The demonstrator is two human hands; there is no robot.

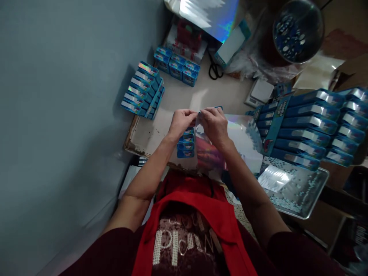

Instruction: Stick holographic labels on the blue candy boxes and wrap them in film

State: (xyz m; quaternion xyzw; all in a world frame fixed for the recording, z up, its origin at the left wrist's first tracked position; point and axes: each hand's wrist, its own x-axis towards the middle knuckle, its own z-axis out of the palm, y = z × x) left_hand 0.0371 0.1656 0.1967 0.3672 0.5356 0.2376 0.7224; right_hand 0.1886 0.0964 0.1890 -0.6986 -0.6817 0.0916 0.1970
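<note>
Two bare hands meet over the desk (230, 90). The left hand (181, 122) has thumb and forefinger pressed together, pinching one small piece (199, 112), too tiny to identify. The right hand (213, 123) is bunched with its fingertips beside that piece; whether it pinches too, I cannot tell.

Just below the left hand, four small blue packs (185, 147) show in a row, near the desk's front edge. One clear, glossy sheet (244, 134) lies under the right hand and forearm, reaching toward a banded stack of larger blue boxes (304, 126), with six ends in its front row. One metal tray (324, 188) sits partly beneath.

Farther back are six blue boxes (176, 68) grouped together, one pair of scissors (215, 71) and one white scale (262, 90). To the left stands another banded blue stack (146, 92).
</note>
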